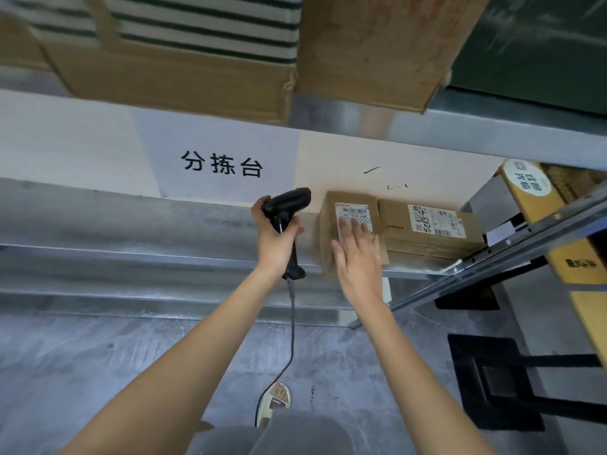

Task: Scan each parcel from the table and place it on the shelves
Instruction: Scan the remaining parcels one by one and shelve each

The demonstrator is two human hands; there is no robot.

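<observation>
A small brown cardboard parcel (348, 205) with a white shipping label lies on a low metal shelf (164, 257). My right hand (359, 257) rests flat on its top, fingers straight over the label. Just left of the parcel, my left hand (277, 238) grips the handle of a black barcode scanner (289, 201), whose head points right toward the parcel. The scanner's grey cable hangs down to the floor. A second brown parcel (427, 228) with a handwritten label lies right beside the first one.
Above, a shelf board with a printed paper sign (223, 162) carries two large cardboard boxes (184, 77). Yellow boxes (538, 198) stand on a rack to the right. A black frame (492, 379) lies on the grey floor at lower right.
</observation>
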